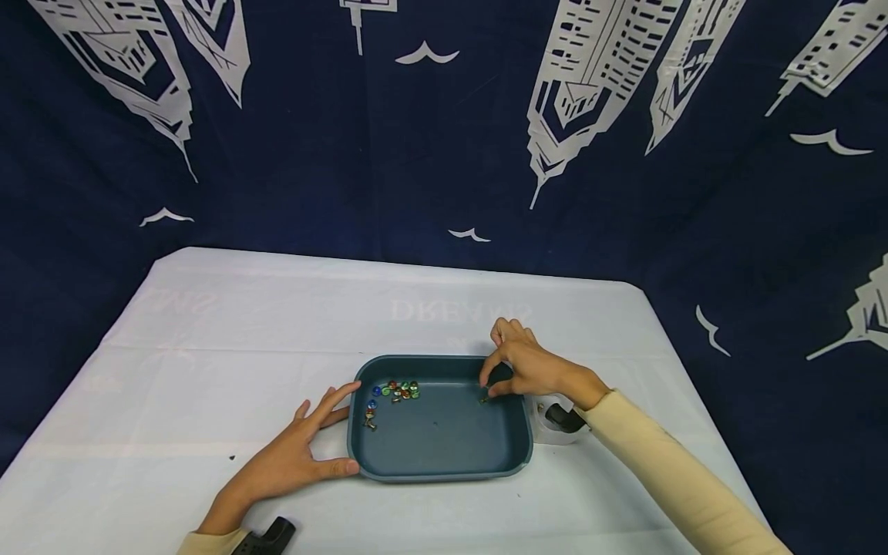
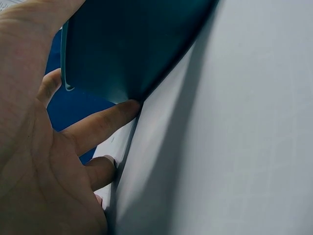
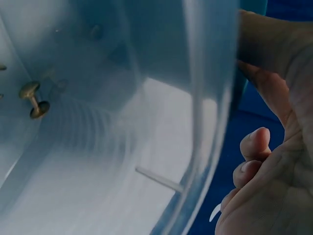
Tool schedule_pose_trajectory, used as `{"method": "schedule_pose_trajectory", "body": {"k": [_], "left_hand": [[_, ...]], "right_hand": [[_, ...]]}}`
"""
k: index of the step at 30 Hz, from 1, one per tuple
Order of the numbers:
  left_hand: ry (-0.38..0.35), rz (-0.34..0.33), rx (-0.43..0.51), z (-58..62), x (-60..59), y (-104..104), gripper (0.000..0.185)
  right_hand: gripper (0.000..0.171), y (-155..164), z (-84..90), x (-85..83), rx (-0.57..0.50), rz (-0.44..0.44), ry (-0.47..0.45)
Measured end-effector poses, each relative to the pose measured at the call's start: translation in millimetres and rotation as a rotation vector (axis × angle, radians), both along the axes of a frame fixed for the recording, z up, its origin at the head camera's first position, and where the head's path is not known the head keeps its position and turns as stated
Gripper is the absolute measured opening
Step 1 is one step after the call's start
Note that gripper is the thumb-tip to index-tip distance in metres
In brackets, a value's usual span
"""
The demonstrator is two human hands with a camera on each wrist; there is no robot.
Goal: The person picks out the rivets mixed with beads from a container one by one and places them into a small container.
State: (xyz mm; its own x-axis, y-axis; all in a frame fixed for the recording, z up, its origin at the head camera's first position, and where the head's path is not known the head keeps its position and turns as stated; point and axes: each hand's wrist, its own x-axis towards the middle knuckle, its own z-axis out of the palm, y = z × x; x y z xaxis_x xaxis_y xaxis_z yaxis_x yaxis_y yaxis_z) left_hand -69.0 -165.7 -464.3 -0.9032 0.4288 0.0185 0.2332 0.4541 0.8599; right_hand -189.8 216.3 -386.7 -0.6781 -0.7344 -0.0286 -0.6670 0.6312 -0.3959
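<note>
The blue-green tray (image 1: 444,465) lies on the table. My left hand (image 1: 294,455) rests at its left end, fingers spread, thumb at the near corner and a fingertip on the rim. In the left wrist view a straight finger (image 2: 105,125) touches the tray wall (image 2: 132,44). My right hand (image 1: 530,366) reaches over the tray's right side, thumb and index finger pinching a small brass-coloured piece (image 1: 483,399) low over the floor. Glass marbles (image 1: 402,390) in several colours sit at the tray's left, with small brass-coloured pieces (image 1: 371,423) near them.
A clear plastic container (image 1: 551,438) stands against the tray's right end, under my right wrist. Inside it lies a brass double-headed stud (image 3: 34,100). White cloth (image 1: 243,308) covers the table, and a dark blue printed cloth (image 1: 347,169) hangs behind.
</note>
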Motion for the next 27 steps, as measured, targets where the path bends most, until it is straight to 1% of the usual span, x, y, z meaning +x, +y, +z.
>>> {"method": "schedule_pose_trajectory", "body": {"k": [7, 17, 20, 27], "left_hand": [[-0.001, -0.001, -0.001, 0.7, 0.2, 0.1, 0.103], [-0.003, -0.006, 0.002, 1.6, 0.2, 0.3, 0.102], [-0.004, -0.005, 0.002, 1.5, 0.2, -0.2, 0.102], [0.005, -0.006, -0.001, 0.5, 0.2, -1.2, 0.102]], "right_hand": [[0.019, -6.0, -1.8, -1.5, 0.045, 0.015, 0.008], [0.019, -12.5, -8.7, 0.5, 0.133, 0.009, -0.002], [0.019, -12.7, -11.5, 1.2, 0.144, 0.009, 0.011], [0.019, -14.1, -14.9, 1.8, 0.173, 0.014, 0.005]]}}
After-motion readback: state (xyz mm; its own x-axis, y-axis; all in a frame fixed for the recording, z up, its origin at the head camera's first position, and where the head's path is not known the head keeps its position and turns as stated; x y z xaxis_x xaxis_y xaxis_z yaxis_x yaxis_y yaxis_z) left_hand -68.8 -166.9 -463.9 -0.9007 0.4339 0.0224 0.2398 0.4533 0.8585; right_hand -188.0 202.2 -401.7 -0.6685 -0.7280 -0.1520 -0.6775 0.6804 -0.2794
